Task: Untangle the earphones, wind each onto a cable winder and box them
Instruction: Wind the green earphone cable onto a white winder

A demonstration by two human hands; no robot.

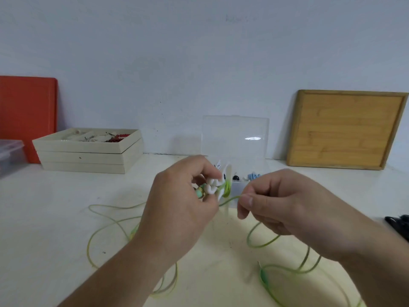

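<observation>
My left hand [177,202] grips a white cable winder [213,185] with a few turns of green earphone cable around it; a pale green earbud [198,192] shows between the fingers. My right hand [276,207] pinches the green cable [230,199] just right of the winder. The rest of the cable lies in loose loops [106,227] on the white table, with its jack plug [263,272] at the lower right. Behind my hands stands a clear plastic box [238,187] with its lid [234,136] up; a blue wound earphone [252,176] and dark earbuds [236,177] lie inside.
A stack of cream trays [88,156] with small items sits at the back left, beside an orange board [26,111] and a plastic tub [11,156]. A wooden board [345,129] leans on the wall at the right. A black object [398,224] lies at the right edge.
</observation>
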